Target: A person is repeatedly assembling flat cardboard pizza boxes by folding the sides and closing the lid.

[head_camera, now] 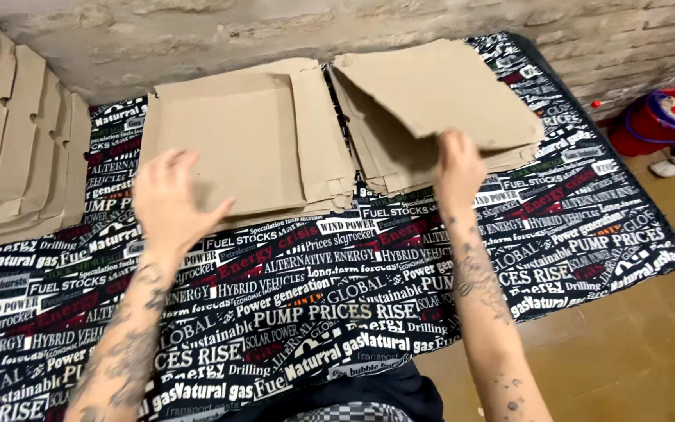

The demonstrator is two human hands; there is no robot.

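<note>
My right hand (456, 166) grips the near edge of a flat brown cardboard sheet (439, 90) and lifts it off a stack of like sheets (388, 168) at the back right of the table. My left hand (169, 199) hovers with fingers spread over the near edge of a folded cardboard box tray (228, 137) at the back left, holding nothing. The tray rests on more flat cardboard (318, 133).
The table is covered by a black cloth with printed lettering (330, 297). Folded cardboard pieces (9, 148) lean at the far left. A brick wall (197, 31) runs behind. A red bucket with a mop (662, 121) stands on the floor at right.
</note>
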